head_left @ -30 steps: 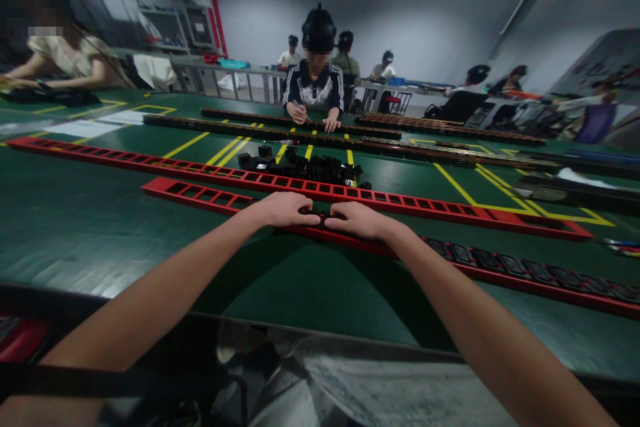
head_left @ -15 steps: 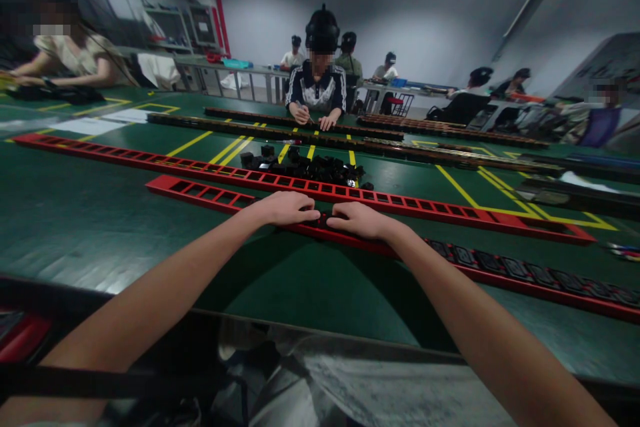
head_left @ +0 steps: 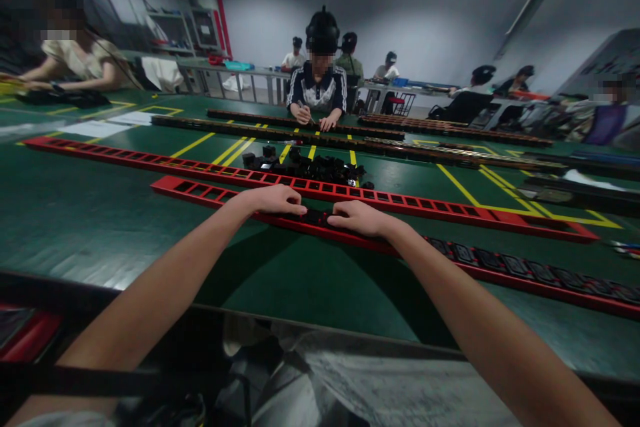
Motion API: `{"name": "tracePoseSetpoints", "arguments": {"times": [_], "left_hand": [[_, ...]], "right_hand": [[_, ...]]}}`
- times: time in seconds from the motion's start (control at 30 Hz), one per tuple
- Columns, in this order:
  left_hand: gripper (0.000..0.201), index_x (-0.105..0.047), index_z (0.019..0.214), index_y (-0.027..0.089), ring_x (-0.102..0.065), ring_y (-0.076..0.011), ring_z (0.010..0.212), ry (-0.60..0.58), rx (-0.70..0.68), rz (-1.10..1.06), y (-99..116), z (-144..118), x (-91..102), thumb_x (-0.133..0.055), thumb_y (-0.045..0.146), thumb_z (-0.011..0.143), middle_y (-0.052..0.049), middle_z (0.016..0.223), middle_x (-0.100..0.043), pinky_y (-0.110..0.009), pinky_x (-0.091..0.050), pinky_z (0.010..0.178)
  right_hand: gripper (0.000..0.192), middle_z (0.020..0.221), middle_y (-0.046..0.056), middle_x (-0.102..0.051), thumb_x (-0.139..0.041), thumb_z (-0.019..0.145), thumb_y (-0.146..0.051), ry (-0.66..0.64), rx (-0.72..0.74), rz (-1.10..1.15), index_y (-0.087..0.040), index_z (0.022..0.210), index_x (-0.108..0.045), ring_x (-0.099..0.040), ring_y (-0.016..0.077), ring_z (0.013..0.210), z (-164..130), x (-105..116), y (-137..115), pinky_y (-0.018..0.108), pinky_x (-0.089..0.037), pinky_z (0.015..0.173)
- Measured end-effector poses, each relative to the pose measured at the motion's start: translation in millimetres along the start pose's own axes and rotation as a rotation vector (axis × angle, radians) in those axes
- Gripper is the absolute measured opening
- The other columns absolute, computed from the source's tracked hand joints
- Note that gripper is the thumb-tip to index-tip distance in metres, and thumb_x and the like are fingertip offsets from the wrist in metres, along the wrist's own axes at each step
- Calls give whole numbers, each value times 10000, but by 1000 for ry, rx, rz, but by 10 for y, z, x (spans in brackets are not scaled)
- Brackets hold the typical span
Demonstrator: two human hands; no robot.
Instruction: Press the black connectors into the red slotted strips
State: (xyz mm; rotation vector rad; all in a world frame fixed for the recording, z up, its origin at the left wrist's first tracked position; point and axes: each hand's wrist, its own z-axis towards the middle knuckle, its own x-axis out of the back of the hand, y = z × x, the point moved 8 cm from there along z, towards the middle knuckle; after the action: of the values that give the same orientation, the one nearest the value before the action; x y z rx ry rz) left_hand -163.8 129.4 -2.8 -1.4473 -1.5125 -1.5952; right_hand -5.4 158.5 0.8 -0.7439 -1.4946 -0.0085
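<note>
A long red slotted frame (head_left: 295, 223) lies on the green table in front of me. Over its left-middle stretch my left hand (head_left: 277, 200) is closed around it, fingers curled over the far side and thumb pointing right. My right hand (head_left: 360, 218) grips the same frame just to the right, its thumb against a small black part (head_left: 316, 216) that shows between both hands. Open slots run left of my hands. To the right, black square parts (head_left: 515, 267) sit in the slots. My fingertips are partly hidden.
Behind lies a second, longer red frame (head_left: 425, 205) with open slots. Beyond it are a pile of loose black parts (head_left: 320, 167) and long dark strips (head_left: 240, 128). A co-worker (head_left: 317, 87) works across the table; another person (head_left: 85, 67) sits at the left.
My left hand has slid a little left along the frame, widening the gap to my right hand and showing more of the black part. My right hand has barely moved.
</note>
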Motion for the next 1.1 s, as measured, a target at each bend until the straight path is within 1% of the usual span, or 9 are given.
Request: {"name": "tracePoseSetpoints", "arguments": {"times": [0.17,0.3,0.47,0.57,0.67,0.77,0.9,1.0,1.1], "left_hand": [[528,-659,868,196,-550,-153,734,-24,0,-41,-48,36,-28,-474,687,809,-20,832,-622,-259,-350,628],[509,-653,860,197,-534,-143,710,-28,14,-37,-72,45,-27,-478,673,815,-14,806,-614,-252,-347,613],[501,-654,879,202,-547,-147,728,-31,18,-46,-77,47,-39,-475,666,823,-18,840,-628,-253,-364,626],[520,-650,856,198,-563,-156,746,-7,4,-21,-46,51,-43,-443,675,836,-25,843,-628,-260,-372,643],[554,-651,837,194,-568,-167,747,26,24,28,-52,47,-23,-398,686,851,-36,829,-630,-270,-370,644],[588,-650,827,197,-566,-168,723,29,58,44,-123,39,0,-345,698,868,-46,831,-650,-281,-370,648],[627,-654,794,195,-571,-171,704,62,119,43,-260,27,49,-303,706,883,-55,832,-669,-299,-374,662],[632,-659,775,188,-567,-173,679,80,128,34,-293,29,42,-310,704,882,-63,818,-671,-306,-367,641],[636,-676,803,188,-582,-182,707,95,149,25,-321,44,15,-315,705,881,-73,865,-689,-307,-368,642]], "right_hand": [[401,869,59,-631,-465,915,-556,6,1,-20,-181,851,-591,-541,176,739,0,8,-22,279,-361,645],[408,862,57,-624,-459,917,-561,6,0,-30,-179,842,-583,-536,170,729,-3,10,-30,275,-359,638],[406,864,55,-621,-452,923,-561,-8,-5,-30,-182,848,-576,-542,173,742,-3,1,-17,278,-367,649],[397,871,58,-625,-458,924,-551,3,-2,-30,-181,847,-580,-544,175,749,-5,12,-22,280,-372,658],[391,865,57,-626,-463,923,-547,1,-2,-28,-182,843,-580,-545,177,745,-6,9,-14,282,-374,655],[408,872,56,-629,-451,923,-566,3,7,-33,-187,843,-575,-546,177,747,-4,7,-4,284,-378,665],[414,893,60,-634,-442,926,-574,-2,3,-29,-188,853,-573,-554,179,759,-1,-1,0,283,-378,668],[417,902,65,-636,-432,930,-572,-4,5,-34,-186,860,-575,-557,183,765,-1,-3,-11,284,-377,666],[423,901,69,-639,-428,931,-574,-1,11,-42,-186,859,-578,-559,186,774,1,-5,-12,284,-380,677]]}}
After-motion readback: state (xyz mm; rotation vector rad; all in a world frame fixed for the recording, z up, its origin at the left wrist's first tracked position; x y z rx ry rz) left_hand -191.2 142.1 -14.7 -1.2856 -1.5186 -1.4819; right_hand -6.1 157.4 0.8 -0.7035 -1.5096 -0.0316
